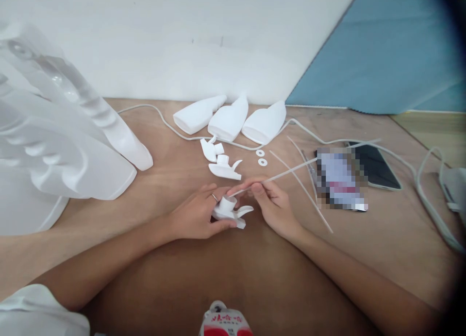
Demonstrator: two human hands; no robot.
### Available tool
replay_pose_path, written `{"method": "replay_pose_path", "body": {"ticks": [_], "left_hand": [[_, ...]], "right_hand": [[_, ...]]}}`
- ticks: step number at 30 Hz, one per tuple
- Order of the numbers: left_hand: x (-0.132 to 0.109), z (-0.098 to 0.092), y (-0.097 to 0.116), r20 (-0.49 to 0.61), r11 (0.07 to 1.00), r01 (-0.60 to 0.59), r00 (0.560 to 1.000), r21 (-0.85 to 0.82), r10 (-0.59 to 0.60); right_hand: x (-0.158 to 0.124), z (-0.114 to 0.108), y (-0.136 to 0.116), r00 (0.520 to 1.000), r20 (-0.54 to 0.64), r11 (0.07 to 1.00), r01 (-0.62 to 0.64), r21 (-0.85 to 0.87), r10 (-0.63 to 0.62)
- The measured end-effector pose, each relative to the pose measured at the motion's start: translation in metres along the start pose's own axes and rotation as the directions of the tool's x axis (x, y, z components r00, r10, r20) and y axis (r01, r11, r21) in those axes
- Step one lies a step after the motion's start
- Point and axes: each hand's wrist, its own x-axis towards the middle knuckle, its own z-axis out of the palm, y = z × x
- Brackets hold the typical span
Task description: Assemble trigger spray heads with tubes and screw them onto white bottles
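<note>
My left hand (197,214) grasps sprayer (230,210); right hand (274,206) pinches tube (291,170) at its neck; spare head (224,170) just beyond.

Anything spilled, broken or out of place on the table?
Nothing spilled or visibly broken. Three bottles lie on their sides with a white cable snaking past them, and loose tubes lie scattered by the right hand, which pinches a tube at the trigger head in the left hand.
</note>
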Motion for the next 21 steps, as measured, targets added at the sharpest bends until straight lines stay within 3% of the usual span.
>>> {"method": "replay_pose_path", "body": {"ticks": [10,21], "left_hand": [[-0.0003,0.0059,-0.0066,-0.027,0.992,0.111,0.993,-0.058,-0.112],[0.0038,-0.0033,-0.0001,0.070,0.996,0.004,0.998,-0.085,0.002]], "right_hand": [[-0.0004,-0.0004,0.0027,0.999,0.026,0.998,-0.020,0.056,0.018],[-0.0015,-0.0012,0.0012,0.997,0.072,0.997,0.013,0.078,-0.019]]}}
